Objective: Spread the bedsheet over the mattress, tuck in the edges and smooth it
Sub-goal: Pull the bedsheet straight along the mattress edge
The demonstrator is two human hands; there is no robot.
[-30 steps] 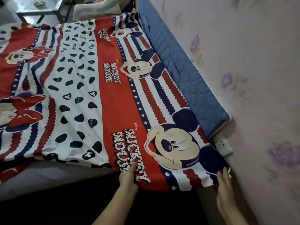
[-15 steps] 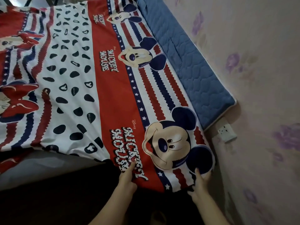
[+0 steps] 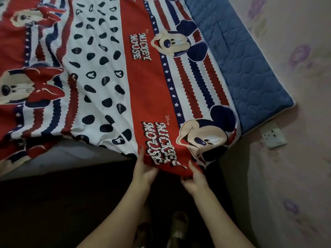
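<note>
A red, white and blue cartoon-print bedsheet [image 3: 111,72] lies spread over the bed. A strip of the blue quilted mattress [image 3: 247,72] shows bare along the wall side. My left hand [image 3: 144,171] grips the sheet's near hem at the red band. My right hand [image 3: 196,178] holds the same hem a little to the right, where the near right corner of the sheet is bunched and pulled in. The sheet's edge hangs over the bed's near side.
A pink wall with faint purple flowers [image 3: 297,56] runs along the right, with a white socket [image 3: 273,138] low beside the mattress corner. A grey surface [image 3: 59,158] shows under the sheet at the near left. Sandalled feet [image 3: 176,228] stand on dark floor below.
My right hand has moved left from the wall-side corner toward my left hand, gathering the sheet's corner. The view has tipped down and closer to the bed's edge.
</note>
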